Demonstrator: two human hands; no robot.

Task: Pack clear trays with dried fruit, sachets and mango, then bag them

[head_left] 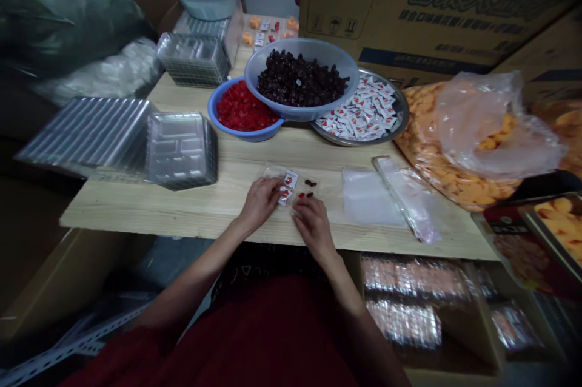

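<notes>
A small clear compartment tray [278, 170] lies near the front edge of the wooden table, under both hands. In its middle sit two white sachets with red print, an upper sachet [291, 179] and a lower sachet [285, 195]. Dark dried fruit pieces [310, 183] and a small red piece [301, 195] lie in its right compartments. Bent over the left side, my left hand [260, 204] has its fingertips closed at the lower sachet's edge. My right hand [314, 224] curls at the lower right corner, fingertips beside the red piece; whatever they pinch is hidden.
Behind the tray stand a bowl of red pieces [213, 114], a bowl of dark fruit [300, 113] and a metal bowl [402, 114] of sachets. Stacked trays [182, 150] are left; plastic sleeves [370, 196] and a bag of orange pieces [454, 174] right. Packed goods fill an open box [482, 326] below.
</notes>
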